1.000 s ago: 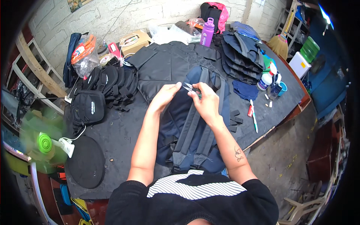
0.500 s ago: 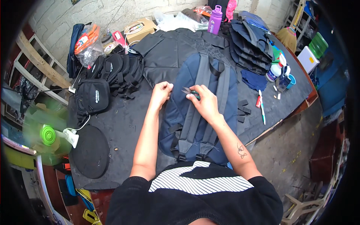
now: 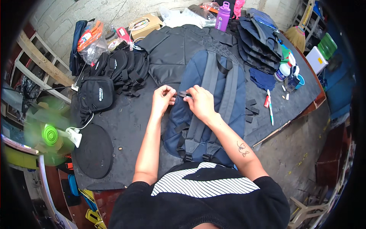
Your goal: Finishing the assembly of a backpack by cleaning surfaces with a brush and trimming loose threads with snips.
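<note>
A navy backpack [image 3: 196,70] lies on the dark table with its grey shoulder straps facing up. My right hand [image 3: 201,104] is closed around a small pair of thread snips [image 3: 183,94], whose blades point left over the backpack's left edge. Close by those blades, my left hand [image 3: 163,100] is pinched at the same edge. Whatever its fingertips grip, perhaps a thread or the fabric edge, is too small to make out.
Black pouches [image 3: 96,93] and a spinning fan [image 3: 49,134] are at the left. Black fabric [image 3: 169,57] spreads behind the backpack. Stacked dark bag pieces [image 3: 259,45], a purple bottle [image 3: 222,17], a white spray bottle [image 3: 283,71] and a toothbrush [image 3: 271,110] lie toward the right.
My right hand has moved left with the snips, bringing the blades up to my left hand's fingertips. The left hand stays at the backpack's edge. The whole view has shifted slightly.
</note>
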The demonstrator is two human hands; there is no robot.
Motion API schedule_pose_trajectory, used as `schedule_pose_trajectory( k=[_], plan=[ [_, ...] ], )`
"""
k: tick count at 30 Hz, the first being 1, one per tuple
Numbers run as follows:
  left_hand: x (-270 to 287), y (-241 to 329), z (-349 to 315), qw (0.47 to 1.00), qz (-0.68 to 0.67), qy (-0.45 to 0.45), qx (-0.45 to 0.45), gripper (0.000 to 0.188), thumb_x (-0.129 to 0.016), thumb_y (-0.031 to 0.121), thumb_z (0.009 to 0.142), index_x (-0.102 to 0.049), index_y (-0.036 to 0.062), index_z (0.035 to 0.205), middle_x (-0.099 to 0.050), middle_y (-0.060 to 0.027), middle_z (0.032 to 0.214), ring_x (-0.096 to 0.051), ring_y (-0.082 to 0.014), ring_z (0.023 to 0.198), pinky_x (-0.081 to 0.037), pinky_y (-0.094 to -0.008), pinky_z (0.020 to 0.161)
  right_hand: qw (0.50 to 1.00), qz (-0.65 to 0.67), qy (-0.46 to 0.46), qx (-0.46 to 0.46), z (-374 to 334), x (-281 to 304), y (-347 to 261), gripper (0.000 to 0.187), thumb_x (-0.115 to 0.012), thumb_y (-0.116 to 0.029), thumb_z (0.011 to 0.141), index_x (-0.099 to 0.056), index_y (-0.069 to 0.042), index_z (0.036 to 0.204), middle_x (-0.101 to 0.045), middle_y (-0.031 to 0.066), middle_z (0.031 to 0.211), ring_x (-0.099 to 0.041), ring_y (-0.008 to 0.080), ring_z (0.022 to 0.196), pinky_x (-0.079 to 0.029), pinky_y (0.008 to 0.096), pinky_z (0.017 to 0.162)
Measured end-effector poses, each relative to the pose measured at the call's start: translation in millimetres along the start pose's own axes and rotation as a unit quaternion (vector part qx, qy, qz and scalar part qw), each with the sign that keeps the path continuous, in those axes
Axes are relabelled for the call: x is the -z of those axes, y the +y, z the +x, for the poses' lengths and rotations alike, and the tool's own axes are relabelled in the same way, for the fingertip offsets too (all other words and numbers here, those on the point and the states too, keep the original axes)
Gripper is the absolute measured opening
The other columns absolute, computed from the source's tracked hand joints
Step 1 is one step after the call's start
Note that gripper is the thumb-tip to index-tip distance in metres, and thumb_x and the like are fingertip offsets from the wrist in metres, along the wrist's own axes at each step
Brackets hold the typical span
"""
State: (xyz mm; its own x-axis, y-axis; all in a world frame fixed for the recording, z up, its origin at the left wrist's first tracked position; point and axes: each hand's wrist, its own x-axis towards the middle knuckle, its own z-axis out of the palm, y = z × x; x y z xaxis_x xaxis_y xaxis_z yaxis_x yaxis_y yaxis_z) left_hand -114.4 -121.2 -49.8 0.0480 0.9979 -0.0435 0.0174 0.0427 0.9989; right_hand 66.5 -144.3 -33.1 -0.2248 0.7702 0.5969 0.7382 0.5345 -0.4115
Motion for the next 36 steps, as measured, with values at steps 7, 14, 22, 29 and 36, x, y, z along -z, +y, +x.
schedule_pose_trajectory(
  k=[7, 14, 22, 29, 36],
  plan=[
    [-10, 9, -7, 0.998, 0.027, 0.043, -0.03, 0.007, -0.061, 0.01, 0.09, -0.063, 0.0038, 0.092, -0.062, -0.0003, 0.08, -0.056, -0.0052, 0.061, -0.047, -0.0185, 0.055, 1.0, -0.026, -0.005, 0.005, 2, -3, -6, 0.018, -0.072, -0.018, 0.073, -0.063, -0.006, 0.084, -0.058, 0.0067, 0.079, -0.06, 0.0256, 0.077, -0.047, 0.0374, 0.069],
    [-12, 0, -5, 0.995, 0.068, 0.035, -0.067, 0.003, -0.062, 0.006, 0.088, -0.06, 0.0036, 0.089, -0.059, 0.0018, 0.079, -0.054, -0.0039, 0.06, -0.044, -0.0185, 0.052, 1.0, -0.028, 0.009, -0.003, 2, -3, -11, 0.018, -0.072, -0.017, 0.072, -0.063, -0.006, 0.083, -0.058, 0.0065, 0.078, -0.06, 0.0252, 0.076, -0.047, 0.0366, 0.068],
    [-17, 0, -7, 0.99, 0.083, 0.051, -0.1, 0.003, -0.058, 0.008, 0.092, -0.056, 0.0052, 0.092, -0.057, 0.0015, 0.077, -0.054, -0.0046, 0.063, -0.046, -0.0192, 0.055, 0.999, 0.009, 0.043, 0.006, 0, -9, -1, 0.017, -0.071, -0.014, 0.071, -0.058, -0.006, 0.078, -0.056, 0.0082, 0.076, -0.059, 0.0261, 0.072, -0.045, 0.0382, 0.065],
    [-3, -18, -15, 0.989, 0.128, 0.049, -0.05, 0.02, -0.062, 0.02, 0.092, -0.054, 0.0056, 0.104, -0.056, 0.0024, 0.073, -0.052, -0.0044, 0.063, -0.043, -0.0194, 0.059, 0.962, 0.082, 0.163, -0.201, -13, 42, 26, 0.031, -0.068, -0.02, 0.084, -0.059, -0.004, 0.108, -0.063, 0.0133, 0.094, -0.063, 0.0236, 0.082, -0.05, 0.0324, 0.074],
    [-52, 18, -22, 0.936, 0.226, 0.087, -0.254, 0.029, -0.068, 0.017, 0.087, -0.05, -0.0025, 0.074, -0.048, -0.0013, 0.065, -0.043, -0.007, 0.067, -0.04, -0.0262, 0.061, 0.901, 0.207, 0.245, -0.293, -63, 79, 83, 0.031, -0.066, -0.014, 0.088, -0.054, -0.001, 0.114, -0.057, 0.0045, 0.1, -0.053, 0.0108, 0.091, -0.043, 0.0243, 0.083]
  ],
)
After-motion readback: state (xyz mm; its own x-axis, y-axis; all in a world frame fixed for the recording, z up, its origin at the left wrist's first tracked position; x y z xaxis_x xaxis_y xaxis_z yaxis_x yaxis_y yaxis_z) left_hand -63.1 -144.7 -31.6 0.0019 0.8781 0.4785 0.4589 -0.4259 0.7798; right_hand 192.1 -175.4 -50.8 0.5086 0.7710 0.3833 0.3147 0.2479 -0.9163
